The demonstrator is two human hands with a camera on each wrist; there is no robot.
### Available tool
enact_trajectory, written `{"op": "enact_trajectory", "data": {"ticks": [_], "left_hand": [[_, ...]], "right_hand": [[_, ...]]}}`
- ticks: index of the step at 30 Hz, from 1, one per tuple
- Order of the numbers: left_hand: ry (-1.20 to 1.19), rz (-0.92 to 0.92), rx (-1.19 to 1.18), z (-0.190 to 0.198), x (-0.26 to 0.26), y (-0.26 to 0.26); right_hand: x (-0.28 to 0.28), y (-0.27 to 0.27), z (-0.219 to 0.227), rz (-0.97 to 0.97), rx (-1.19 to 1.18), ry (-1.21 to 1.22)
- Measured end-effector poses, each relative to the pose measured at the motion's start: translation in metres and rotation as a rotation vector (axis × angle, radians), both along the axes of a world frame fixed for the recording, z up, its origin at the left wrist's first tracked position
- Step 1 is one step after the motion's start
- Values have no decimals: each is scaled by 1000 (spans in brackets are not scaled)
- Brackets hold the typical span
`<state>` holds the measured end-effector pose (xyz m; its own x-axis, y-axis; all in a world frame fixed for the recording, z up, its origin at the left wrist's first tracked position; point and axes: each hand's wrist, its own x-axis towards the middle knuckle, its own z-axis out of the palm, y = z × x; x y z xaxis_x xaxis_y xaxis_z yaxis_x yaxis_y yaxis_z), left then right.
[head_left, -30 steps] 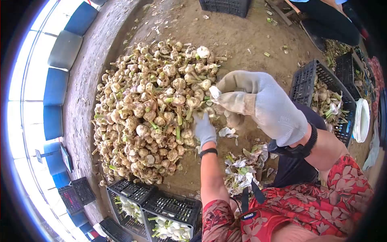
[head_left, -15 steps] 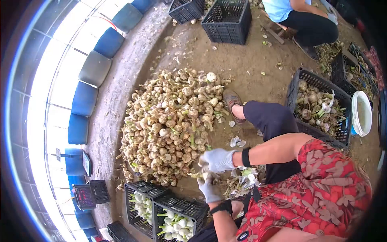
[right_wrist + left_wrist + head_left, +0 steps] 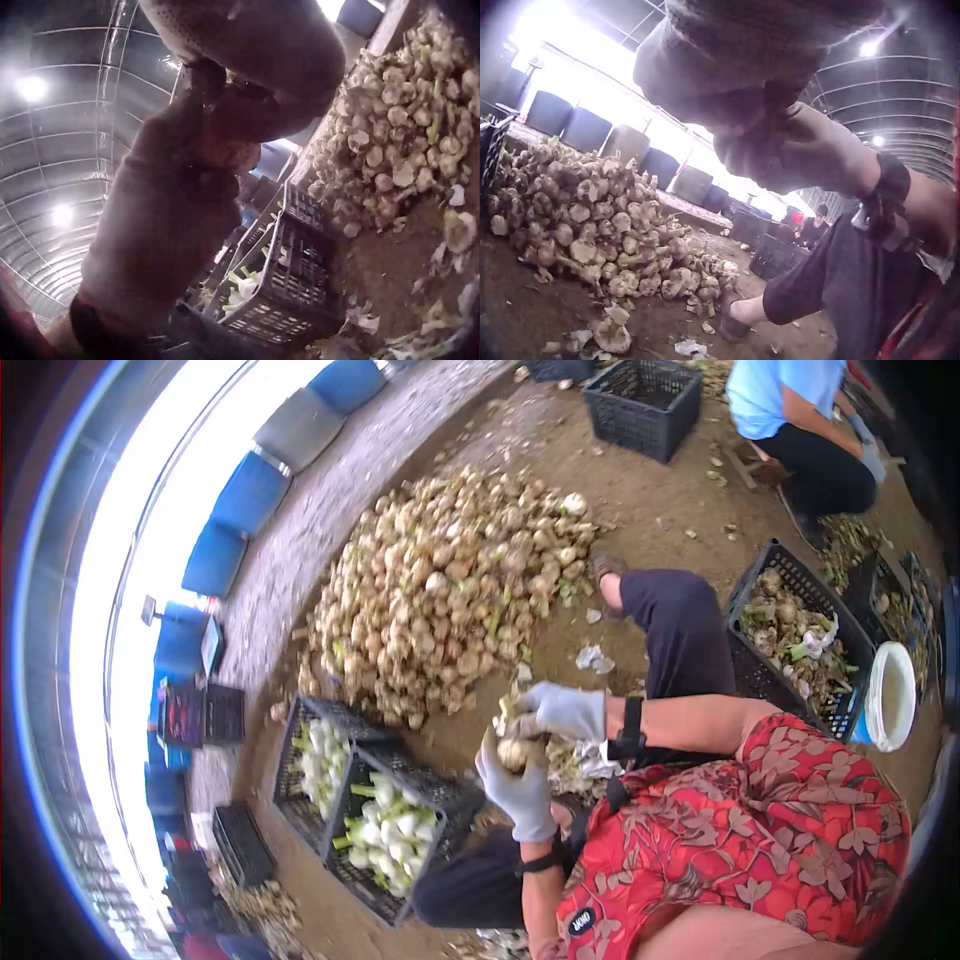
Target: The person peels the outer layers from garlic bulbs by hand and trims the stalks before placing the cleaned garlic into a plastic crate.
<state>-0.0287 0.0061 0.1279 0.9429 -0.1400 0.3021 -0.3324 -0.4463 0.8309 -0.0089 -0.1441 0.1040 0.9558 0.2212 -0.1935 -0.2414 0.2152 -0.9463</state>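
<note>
Both hands wear pale work gloves and meet in front of my body. My left hand [image 3: 522, 800] holds a garlic bulb [image 3: 513, 754] from below, its round side showing between the fingers. From the right, the curled fingers of my right hand [image 3: 568, 712] pinch the bulb's upper, stem side. In the left wrist view the two gloves overlap, with the right glove [image 3: 802, 150] behind. The right wrist view is dark around the hands, and the gloves hide most of the bulb. A large heap of unpeeled garlic [image 3: 440, 590] lies beyond my hands.
Two black crates of white, green-stemmed garlic [image 3: 390, 835] stand left of my knee. Loose skins [image 3: 593, 659] litter the dirt floor. At right are a crate of dirty garlic [image 3: 790, 622] and a white bucket [image 3: 893, 695]. Another person [image 3: 800, 430] crouches farther back.
My right hand has come down from its raised place, where it pinched a white piece, to meet the left hand at a garlic bulb. The head view has shifted, bringing the crates more into sight.
</note>
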Motion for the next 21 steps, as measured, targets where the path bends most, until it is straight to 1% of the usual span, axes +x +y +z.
{"op": "enact_trajectory", "data": {"ticks": [1,2,3,4,5,6,7,8,9,10,11,12,13,14,15,16,18,19,21], "left_hand": [[20,-8,-11,3,-2,2],[72,10,-118,-1,-3,4],[116,23,-225,-9,-2,6],[324,70,-376,-16,-3,10],[388,74,-477,-18,-4,15],[452,75,-580,-13,-4,15],[516,72,-686,-10,-4,14],[471,94,-684,-13,-2,14],[286,86,-478,-12,0,14],[103,76,-268,-8,2,13],[-75,63,-56,-5,3,14],[-143,54,106,-3,3,15],[-131,68,112,0,0,13],[-121,83,118,4,-3,9],[-113,99,122,6,-5,7],[-138,83,118,-2,-5,10],[-22,63,-80,-5,-10,10],[39,53,-178,-7,-12,11],[48,31,-199,-8,-13,10]], "right_hand": [[0,-4,7,26,-18,10],[1,-5,6,55,48,22],[2,-9,0,76,101,-18],[-1,-10,5,78,216,21],[-5,-13,13,76,330,61],[-8,-19,26,102,252,117],[-8,-16,24,62,259,120],[-8,-13,21,21,265,123],[-7,-12,19,-23,271,125],[-12,-11,54,-12,99,213],[-9,-9,46,17,7,121],[-5,-6,32,45,-82,31],[-4,-3,24,72,-171,-60],[-4,-3,28,71,-344,-124],[-4,-3,24,48,-325,-131],[-4,-3,19,25,-306,-139],[-6,-4,18,-1,-249,-138],[-6,-4,18,-4,-295,-156],[-7,-4,20,-14,-387,-192]]}}
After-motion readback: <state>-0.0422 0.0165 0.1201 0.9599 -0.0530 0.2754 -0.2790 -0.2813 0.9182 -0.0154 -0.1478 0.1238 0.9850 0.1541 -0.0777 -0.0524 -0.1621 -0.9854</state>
